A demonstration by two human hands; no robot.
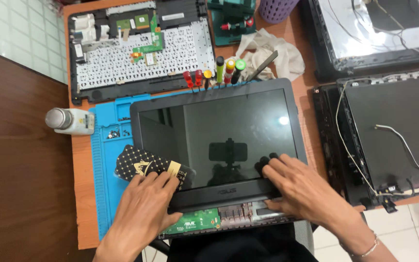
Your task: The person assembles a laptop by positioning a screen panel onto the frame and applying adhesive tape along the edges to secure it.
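Orange-brown desk (81, 194) is seen from above, cluttered with laptop parts. Laptop display panel (219, 143), dark screen up, lies at frame centre on a blue repair mat (104, 160); its lower bezel faces 6 o'clock, with a green circuit board (195, 223) and grey chassis exposed just below it.

At 3 o'clock of the panel a second dark laptop lid (394, 131) is laid flat, loose antenna cables draped over it. At 1 o'clock a third open lid shell (374, 34) is seen. At 11 o'clock a stripped keyboard deck (136, 53) is placed underside up, white key backing and small green boards showing.

Left hand (144, 208) is laid palm down at the panel's 7 o'clock corner, fingers spread flat and pressed on the lower bezel, partly over a black gold-dotted card (144, 167) that rests at the panel's left edge. Nothing is pinched.

Right hand (301, 187) is placed palm down at the 5 o'clock corner, fingers together and slightly curled, tips on the screen glass, thumb along the bezel's lower edge. A thin bracelet is worn at the wrist.

A crumpled white cloth (272, 51) is at 12 o'clock, a row of colour-capped screwdrivers (214, 75) beside it. A small white bottle (71, 121) lies at 9 o'clock.
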